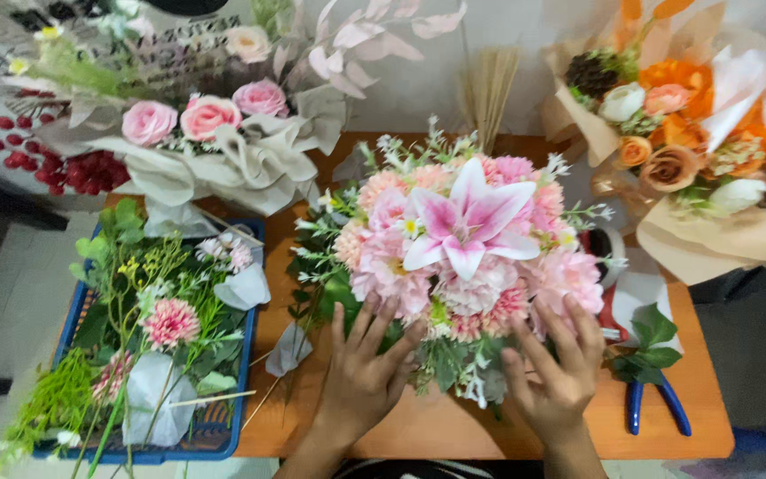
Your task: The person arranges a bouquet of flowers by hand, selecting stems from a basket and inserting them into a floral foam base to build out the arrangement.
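Observation:
A round bunch of pink flowers (467,253) with a large pink lily in its middle stands on the orange wooden table (441,426). My left hand (361,377) presses against its lower left side, fingers spread on the green leaves and blooms. On the lower right side my right hand (556,372) rests the same way, fingers apart. Both hands cup the bunch from the near side.
A blue basket (219,435) of loose stems and greenery sits at the left. A pink rose bouquet (210,115) stands behind it, an orange bouquet (684,133) at the far right. Blue-handled pliers (658,404) and a leafy sprig (649,341) lie right of my right hand.

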